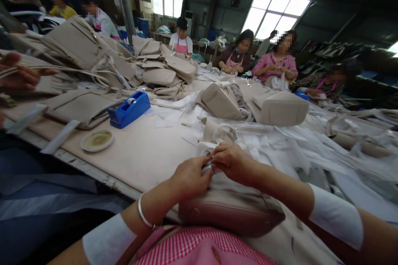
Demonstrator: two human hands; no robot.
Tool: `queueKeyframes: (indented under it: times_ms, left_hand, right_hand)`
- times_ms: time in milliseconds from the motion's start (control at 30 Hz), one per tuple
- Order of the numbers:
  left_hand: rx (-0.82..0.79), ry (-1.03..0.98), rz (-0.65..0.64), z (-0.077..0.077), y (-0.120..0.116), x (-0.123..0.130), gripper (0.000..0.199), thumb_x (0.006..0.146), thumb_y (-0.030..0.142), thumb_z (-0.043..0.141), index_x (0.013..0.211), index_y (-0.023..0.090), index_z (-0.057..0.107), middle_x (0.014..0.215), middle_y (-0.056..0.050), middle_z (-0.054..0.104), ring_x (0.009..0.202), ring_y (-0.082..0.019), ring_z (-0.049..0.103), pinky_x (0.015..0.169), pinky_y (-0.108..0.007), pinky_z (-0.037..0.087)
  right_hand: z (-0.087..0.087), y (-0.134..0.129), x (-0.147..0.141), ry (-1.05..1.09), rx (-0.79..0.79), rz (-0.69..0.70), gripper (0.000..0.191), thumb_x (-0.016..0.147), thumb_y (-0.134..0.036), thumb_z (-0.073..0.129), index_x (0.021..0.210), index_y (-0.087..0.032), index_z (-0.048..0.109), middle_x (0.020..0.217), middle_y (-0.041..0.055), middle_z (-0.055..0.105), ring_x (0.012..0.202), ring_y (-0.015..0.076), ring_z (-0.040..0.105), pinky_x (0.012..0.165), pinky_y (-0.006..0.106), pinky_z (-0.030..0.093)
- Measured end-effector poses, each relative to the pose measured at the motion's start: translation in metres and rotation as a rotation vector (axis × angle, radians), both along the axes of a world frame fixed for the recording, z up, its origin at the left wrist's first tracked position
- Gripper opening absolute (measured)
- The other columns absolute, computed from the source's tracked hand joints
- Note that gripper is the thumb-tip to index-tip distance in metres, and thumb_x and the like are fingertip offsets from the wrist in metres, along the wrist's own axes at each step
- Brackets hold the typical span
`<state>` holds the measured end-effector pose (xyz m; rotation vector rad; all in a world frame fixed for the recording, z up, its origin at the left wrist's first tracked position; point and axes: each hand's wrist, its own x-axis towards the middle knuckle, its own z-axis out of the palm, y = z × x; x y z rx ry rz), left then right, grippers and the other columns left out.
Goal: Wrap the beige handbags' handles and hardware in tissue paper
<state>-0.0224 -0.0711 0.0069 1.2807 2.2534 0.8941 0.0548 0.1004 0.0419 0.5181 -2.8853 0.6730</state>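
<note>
A beige handbag lies on its side against the table edge in front of me, its base towards my apron. Over its top, my left hand and my right hand meet with fingertips pinched together. Between them is white wrapping, thin and crumpled, around a part of the bag that my fingers hide. More white wrapping and a curled beige piece stick up just beyond my hands.
A blue tape dispenser and a round shallow dish stand to the left. Beige bags are heaped across the table, with loose white sheets at right. A co-worker's hand holds straps at far left; several people work opposite.
</note>
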Motion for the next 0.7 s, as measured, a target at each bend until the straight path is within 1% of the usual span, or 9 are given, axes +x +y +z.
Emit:
queueKeyframes:
  times_ms: [100,167,233,300,400,467,533,600,700]
  left_hand:
    - [0.022,-0.107,-0.026,-0.005,0.003,-0.004,0.039,0.08,0.047,0.061,0.112,0.024,0.066,0.1,-0.006,0.073,0.085,-0.025,0.066,0.071,-0.03,0.046]
    - [0.042,-0.164,-0.037,-0.009,0.006,-0.007,0.041,0.079,0.052,0.062,0.107,0.023,0.068,0.097,-0.005,0.073,0.083,-0.024,0.065,0.07,-0.029,0.046]
    - [0.081,-0.205,-0.07,-0.013,0.008,-0.009,0.035,0.083,0.049,0.058,0.099,0.021,0.07,0.09,-0.003,0.073,0.08,-0.022,0.065,0.069,-0.028,0.046]
    - [0.125,-0.225,-0.1,-0.015,0.01,-0.009,0.032,0.085,0.045,0.055,0.093,0.019,0.071,0.085,-0.002,0.072,0.077,-0.02,0.063,0.068,-0.027,0.045]
    - [0.152,-0.254,-0.091,-0.017,0.01,-0.008,0.032,0.086,0.042,0.054,0.091,0.017,0.073,0.081,-0.002,0.071,0.075,-0.019,0.062,0.067,-0.026,0.044]
    - [0.128,-0.278,-0.059,-0.017,0.009,-0.007,0.033,0.085,0.044,0.055,0.092,0.017,0.074,0.078,-0.002,0.071,0.073,-0.019,0.061,0.065,-0.026,0.044]
    - [0.098,-0.289,-0.03,-0.017,0.009,-0.007,0.035,0.083,0.046,0.057,0.092,0.016,0.074,0.076,-0.002,0.07,0.071,-0.019,0.06,0.064,-0.026,0.043]
    - [0.086,-0.288,-0.015,-0.016,0.009,-0.007,0.036,0.083,0.049,0.058,0.088,0.016,0.074,0.074,-0.002,0.07,0.069,-0.018,0.06,0.062,-0.026,0.042]
    - [0.102,-0.269,-0.009,-0.017,0.009,-0.007,0.042,0.083,0.055,0.057,0.082,0.017,0.073,0.069,-0.001,0.067,0.066,-0.017,0.058,0.059,-0.025,0.039]
  right_hand:
    - [-0.005,-0.004,0.003,0.103,0.116,0.042,0.019,0.077,-0.002,0.056,0.066,-0.015,0.064,0.074,0.007,0.066,0.075,0.0181,0.057,0.073,0.03,0.045]
    - [-0.008,-0.006,0.006,0.147,0.187,0.059,0.018,0.073,-0.001,0.055,0.067,-0.016,0.063,0.073,0.0062,0.065,0.071,0.0178,0.054,0.07,0.031,0.044]
    - [-0.01,-0.008,0.008,0.194,0.256,0.069,0.017,0.071,-0.001,0.054,0.068,-0.016,0.062,0.07,0.0052,0.064,0.065,0.0175,0.052,0.065,0.031,0.042]
    - [-0.01,-0.008,0.01,0.225,0.299,0.077,0.017,0.074,-0.002,0.053,0.069,-0.016,0.062,0.069,0.0048,0.064,0.062,0.0171,0.05,0.063,0.031,0.04]
    - [-0.006,-0.005,0.011,0.172,0.222,0.068,0.016,0.082,-0.006,0.053,0.083,-0.016,0.065,0.074,0.0044,0.067,0.065,0.0164,0.055,0.067,0.03,0.042]
    - [-0.001,-0.001,0.011,0.101,0.09,-0.022,0.02,0.085,-0.01,0.057,0.102,-0.016,0.065,0.084,0.0054,0.07,0.074,0.0166,0.061,0.071,0.029,0.045]
    - [0.004,0.003,0.01,0.036,-0.001,-0.126,0.029,0.084,-0.015,0.062,0.113,-0.014,0.062,0.094,0.0077,0.071,0.083,0.0185,0.063,0.075,0.03,0.047]
    - [0.009,0.007,0.009,-0.029,-0.013,-0.159,0.034,0.082,-0.019,0.067,0.115,-0.013,0.062,0.099,0.0092,0.07,0.09,0.0213,0.063,0.079,0.033,0.048]
    - [0.012,0.008,0.009,-0.104,-0.022,-0.133,0.036,0.079,-0.02,0.071,0.114,-0.014,0.065,0.106,0.0104,0.069,0.098,0.0228,0.061,0.086,0.035,0.048]
